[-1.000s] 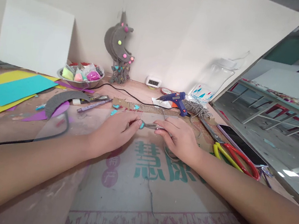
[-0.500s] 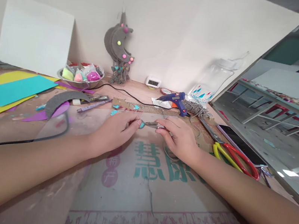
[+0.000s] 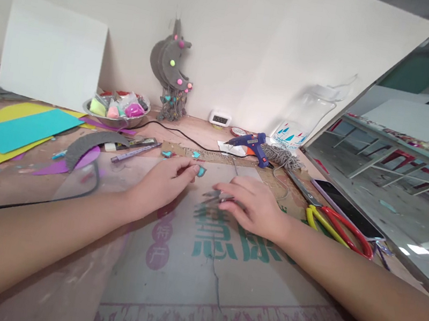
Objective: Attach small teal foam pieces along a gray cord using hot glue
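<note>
My left hand (image 3: 168, 183) pinches a small teal piece (image 3: 201, 171) with a grey edge between thumb and fingertips, above the clear sheet (image 3: 161, 293) on the table. My right hand (image 3: 258, 205) is closed around a pair of small metal scissors (image 3: 212, 197), their blades pointing left and slightly apart. The scissors are a little below and to the right of the teal piece, not touching it. Their handles are mostly hidden by my fingers. More small teal pieces (image 3: 196, 154) lie just beyond my hands on a brown strip.
Beyond are a blue glue gun (image 3: 255, 146), grey yarn (image 3: 282, 157) and a white clock (image 3: 220, 118). Large red-and-yellow-handled scissors (image 3: 343, 232) and a phone (image 3: 347, 208) lie right. A bowl (image 3: 113, 120), grey felt crescent (image 3: 90, 143) and coloured sheets (image 3: 19, 132) are left. A moon decoration (image 3: 171, 61) hangs behind.
The small scissors have moved away from the teal piece, down towards me, and their blades have parted. My left hand has tilted the piece up and shifted slightly left.
</note>
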Available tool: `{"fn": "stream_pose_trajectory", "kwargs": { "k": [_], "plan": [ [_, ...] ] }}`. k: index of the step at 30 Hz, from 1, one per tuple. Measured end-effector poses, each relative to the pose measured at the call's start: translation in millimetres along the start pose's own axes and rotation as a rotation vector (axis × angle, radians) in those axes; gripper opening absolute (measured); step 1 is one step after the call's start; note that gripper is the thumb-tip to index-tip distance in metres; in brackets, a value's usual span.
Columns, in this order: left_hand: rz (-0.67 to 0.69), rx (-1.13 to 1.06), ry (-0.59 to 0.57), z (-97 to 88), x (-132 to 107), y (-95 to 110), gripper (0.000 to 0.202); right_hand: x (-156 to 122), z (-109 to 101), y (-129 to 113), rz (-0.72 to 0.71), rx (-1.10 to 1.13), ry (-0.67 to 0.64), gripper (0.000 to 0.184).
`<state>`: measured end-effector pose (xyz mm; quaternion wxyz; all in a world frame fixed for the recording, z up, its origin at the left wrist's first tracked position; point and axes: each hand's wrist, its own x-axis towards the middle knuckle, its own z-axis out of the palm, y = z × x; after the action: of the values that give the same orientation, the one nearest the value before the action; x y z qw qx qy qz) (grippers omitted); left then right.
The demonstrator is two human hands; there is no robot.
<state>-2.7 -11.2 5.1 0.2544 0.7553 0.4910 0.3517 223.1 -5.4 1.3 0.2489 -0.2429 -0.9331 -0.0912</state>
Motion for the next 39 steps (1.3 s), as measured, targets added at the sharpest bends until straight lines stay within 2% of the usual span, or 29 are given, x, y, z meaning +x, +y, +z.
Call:
{"fn": "stream_pose_trajectory", "kwargs": {
  "k": [2, 4, 8, 10, 13, 17, 22, 26, 30, 32, 34, 36, 39],
  "plan": [
    [-0.022, -0.036, 0.002, -0.3, 1, 0, 0.030, 2, -1, -4, -0.063, -0.030, -0.103, 0.038],
    [-0.045, -0.081, 0.004, -0.2, 1, 1, 0.027, 3, -2, -7, -0.034, -0.027, -0.117, 0.043],
    [-0.037, -0.148, -0.004, 0.3, -3, 6, 0.020, 4, -1, -8, 0.205, 0.070, 0.022, 0.026],
    [0.014, -0.154, -0.047, 0.4, -6, 8, 0.019, 5, 0, -9, 0.267, 0.109, 0.082, 0.022],
    [0.088, -0.139, -0.130, 0.9, -9, 9, 0.021, 8, 0, -14, 0.202, 0.097, 0.098, 0.015],
    [0.091, -0.132, -0.178, 4.4, -9, 5, 0.021, 12, -1, -19, 0.040, 0.039, 0.105, 0.008],
    [0.064, -0.206, -0.176, 9.8, -6, 0, 0.031, 10, -1, -12, 0.066, -0.107, 0.177, 0.012],
    [0.016, -0.150, -0.234, 9.0, -4, 2, 0.036, 8, 3, -9, -0.006, -0.191, 0.097, 0.016],
    [-0.044, -0.187, -0.214, 5.7, -5, 8, 0.033, 9, 1, -14, -0.076, -0.146, 0.021, 0.014],
    [-0.075, -0.207, -0.172, 4.7, -6, 10, 0.032, 12, -6, -13, 0.000, -0.084, 0.080, 0.013],
    [-0.107, -0.226, -0.134, 4.3, -6, 9, 0.031, 14, -16, -4, 0.180, 0.007, 0.196, 0.012],
    [-0.143, -0.238, -0.110, 4.4, -6, 7, 0.030, 15, -24, 13, 0.390, 0.098, 0.333, 0.012],
    [-0.175, -0.239, -0.089, 4.7, -4, 3, 0.030, 8, -26, 53, 0.615, 0.129, 0.555, 0.016]
  ]
}}
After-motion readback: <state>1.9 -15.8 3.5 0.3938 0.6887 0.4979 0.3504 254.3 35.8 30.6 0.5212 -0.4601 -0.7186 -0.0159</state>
